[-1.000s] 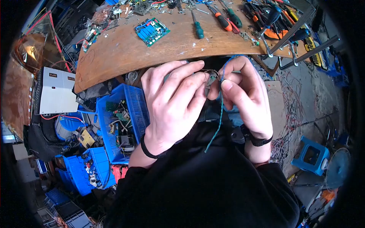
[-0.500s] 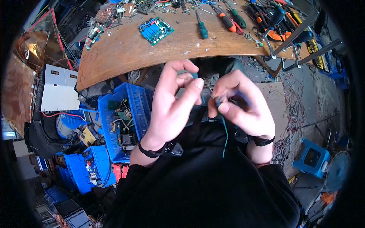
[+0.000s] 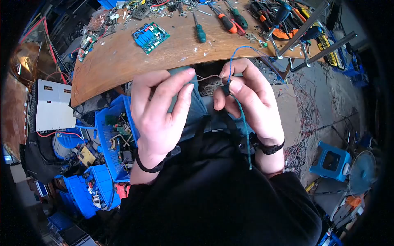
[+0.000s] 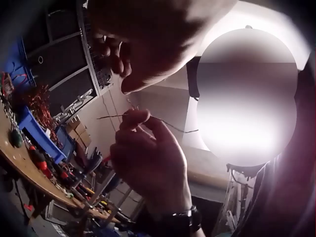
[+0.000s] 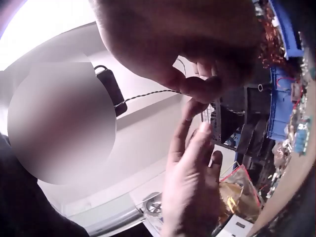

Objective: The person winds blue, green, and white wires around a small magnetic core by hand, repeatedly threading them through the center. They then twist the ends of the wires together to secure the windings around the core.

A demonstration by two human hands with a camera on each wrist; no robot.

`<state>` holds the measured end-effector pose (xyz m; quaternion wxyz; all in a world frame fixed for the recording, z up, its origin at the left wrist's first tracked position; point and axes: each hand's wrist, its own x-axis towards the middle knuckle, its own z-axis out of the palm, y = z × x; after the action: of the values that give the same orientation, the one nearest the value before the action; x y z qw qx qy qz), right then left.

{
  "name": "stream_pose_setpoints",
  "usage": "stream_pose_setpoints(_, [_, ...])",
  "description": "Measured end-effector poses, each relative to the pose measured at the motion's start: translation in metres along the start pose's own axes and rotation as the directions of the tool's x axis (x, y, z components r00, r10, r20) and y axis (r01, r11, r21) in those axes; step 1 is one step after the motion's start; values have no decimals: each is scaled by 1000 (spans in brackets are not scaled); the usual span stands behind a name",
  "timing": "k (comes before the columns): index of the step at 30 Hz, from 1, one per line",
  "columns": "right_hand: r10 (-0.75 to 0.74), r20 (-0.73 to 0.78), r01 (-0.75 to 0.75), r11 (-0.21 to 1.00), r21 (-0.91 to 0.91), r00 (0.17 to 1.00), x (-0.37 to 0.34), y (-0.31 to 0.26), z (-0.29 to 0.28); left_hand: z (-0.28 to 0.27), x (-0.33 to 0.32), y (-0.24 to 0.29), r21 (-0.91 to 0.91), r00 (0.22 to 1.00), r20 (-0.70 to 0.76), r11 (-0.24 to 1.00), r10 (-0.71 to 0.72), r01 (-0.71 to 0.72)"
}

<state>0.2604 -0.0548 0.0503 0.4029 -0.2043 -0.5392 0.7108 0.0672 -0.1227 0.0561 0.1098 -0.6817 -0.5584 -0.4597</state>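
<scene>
Between thumb and forefinger, my right hand [image 3: 258, 100] pinches a twisted blue-green wire [image 3: 246, 139], whose tail hangs down over the dark top. A blue strand [image 3: 237, 50] arches up from the pinch, and a thin brownish strand [image 3: 209, 77] runs left toward the other hand. My left hand [image 3: 158, 119] hovers left of it, fingers bent loosely and thumb apart from the forefinger, with the brownish strand's end close by the fingertip. In the left wrist view the wire [image 4: 173, 126] sticks out on both sides of the right fingertips. The right wrist view shows the left fingers near the pinch.
A wooden table [image 3: 119, 69] ahead bears a green circuit board [image 3: 151, 37], a green-handled screwdriver [image 3: 200, 33], pliers and metal scraps. Clamps [image 3: 301, 35] jut from its right side. A blue crate [image 3: 108, 147] of parts stands left; a blue stool [image 3: 331, 162] stands right.
My left hand turned over and back, and is now farther left of the right hand. The right hand keeps its pinch on the wire, and the blue strand shows again above it.
</scene>
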Motion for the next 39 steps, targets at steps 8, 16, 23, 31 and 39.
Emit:
stream_pose_setpoints(8, [46, 71, -49, 998, 41, 996, 1, -4, -3, -1, 7, -3, -20, 988, 17, 988, 154, -154])
stream_pose_setpoints(16, [71, 108, -75, 996, 38, 992, 1, -3, -6, 1, 3, -3, -195, 993, 76, 978, 95, -78])
stream_pose_setpoints(23, [-95, 137, 121, 973, -197, 986, -2, 3, -9, -5, -2, 6, -660, 790, 500, 434, -354, 613])
stream_pose_setpoints(31, [-608, 329, 633, 391, -668, 723, 16, 15, -1, 11, -9, -16, -639, 738, 673, -528, -33, 559])
stream_pose_setpoints(39, [-193, 35, 196, 966, -171, 981, -6, 4, 4, -5, -4, -2, -637, 947, 225, 701, -230, 321])
